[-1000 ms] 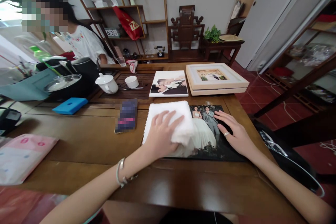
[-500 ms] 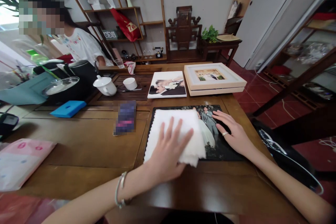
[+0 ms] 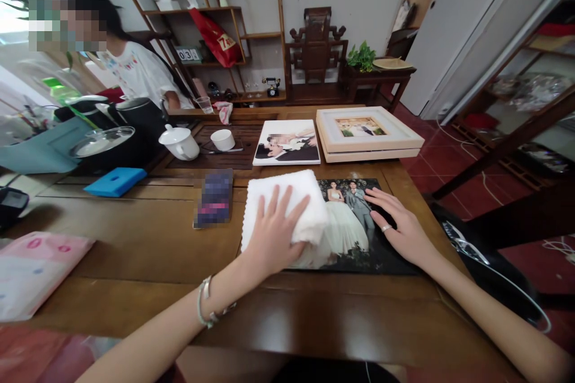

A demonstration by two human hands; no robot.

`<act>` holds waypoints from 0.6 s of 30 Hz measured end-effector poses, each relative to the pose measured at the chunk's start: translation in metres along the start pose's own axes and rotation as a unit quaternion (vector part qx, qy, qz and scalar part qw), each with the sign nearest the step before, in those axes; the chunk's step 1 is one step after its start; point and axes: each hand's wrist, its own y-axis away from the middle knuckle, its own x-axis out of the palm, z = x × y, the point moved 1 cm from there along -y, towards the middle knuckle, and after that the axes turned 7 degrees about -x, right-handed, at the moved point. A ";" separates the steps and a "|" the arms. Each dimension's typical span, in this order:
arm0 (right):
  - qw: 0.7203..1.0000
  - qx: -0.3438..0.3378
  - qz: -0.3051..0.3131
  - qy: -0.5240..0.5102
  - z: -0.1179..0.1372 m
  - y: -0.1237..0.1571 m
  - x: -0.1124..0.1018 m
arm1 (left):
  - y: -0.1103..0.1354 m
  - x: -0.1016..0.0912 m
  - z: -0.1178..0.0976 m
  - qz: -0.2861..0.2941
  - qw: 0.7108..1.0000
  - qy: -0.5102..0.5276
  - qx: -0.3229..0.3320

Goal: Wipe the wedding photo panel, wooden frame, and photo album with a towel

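A dark wedding photo print lies flat on the wooden table in front of me. My left hand presses flat, fingers spread, on a folded white cloth that covers the print's left part. My right hand, with a ring on one finger, rests flat with fingers stretched out on the print's right side. The print's left edge is hidden under the cloth.
Behind the print lie a second photo panel and a cream framed picture. A phone, blue box, teapot, cup and pots stand left. Another person sits far left. A pink packet lies near left.
My left hand slid the cloth right and toward me over the print, then back left and away, uncovering the couple in the picture again. My right hand stayed in place.
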 end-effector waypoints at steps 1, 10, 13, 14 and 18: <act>1.000 0.001 -0.001 -0.001 0.000 0.000 0.000 | -0.006 0.000 0.006 -0.010 1.000 -0.003 -0.007; 1.000 0.000 0.000 0.000 0.000 -0.001 0.001 | -0.025 -0.002 0.015 0.006 0.998 -0.001 0.065; 1.000 -0.004 0.000 0.000 -0.002 0.000 0.002 | -0.022 0.000 -0.008 0.030 0.992 0.019 0.122; 1.000 -0.006 -0.002 -0.002 -0.003 0.000 0.002 | -0.023 0.001 -0.016 0.032 0.990 0.025 0.135; 1.000 -0.015 -0.009 -0.007 -0.004 0.000 0.003 | -0.042 0.004 -0.037 0.044 0.984 0.038 0.171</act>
